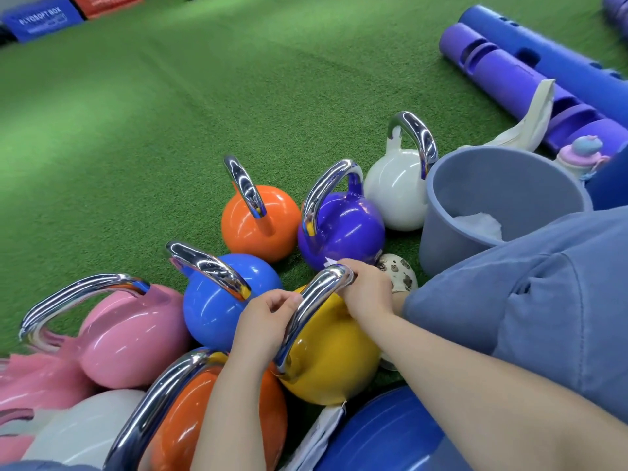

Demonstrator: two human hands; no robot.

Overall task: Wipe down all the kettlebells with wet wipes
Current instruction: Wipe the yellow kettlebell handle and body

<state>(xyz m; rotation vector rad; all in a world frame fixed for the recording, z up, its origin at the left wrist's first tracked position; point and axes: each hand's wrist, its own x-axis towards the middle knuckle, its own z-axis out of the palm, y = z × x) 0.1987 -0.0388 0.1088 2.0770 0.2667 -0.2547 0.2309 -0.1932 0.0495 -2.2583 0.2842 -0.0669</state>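
Far left, a pink kettlebell (132, 334) sits on the green turf (153, 113), chrome handle arching over it, with a white kettlebell (85, 430) low in the corner just below. Next along, an orange kettlebell (217, 426) in the foreground, and behind it a blue kettlebell (210, 300). Now the action: the left hand (265, 326) is curled round the near leg of the chrome handle on the yellow kettlebell (333, 362), which lies tilted among the others. The right hand (368, 290) wraps the top bend of that same handle, and a scrap of white wipe (331, 262) peeks out at its fingertips. So both hands clamp one handle, just apart from each other. Behind them stand a second orange kettlebell (261, 226), a purple kettlebell (343, 229) and a second white kettlebell (397, 195), all upright. Further right, a grey-blue bucket (475, 185) holds crumpled white material. Beyond it lie a purple tube (503, 73) and a blue tube (550, 59), side by side, with a pale cloth (530, 124) draped against them.
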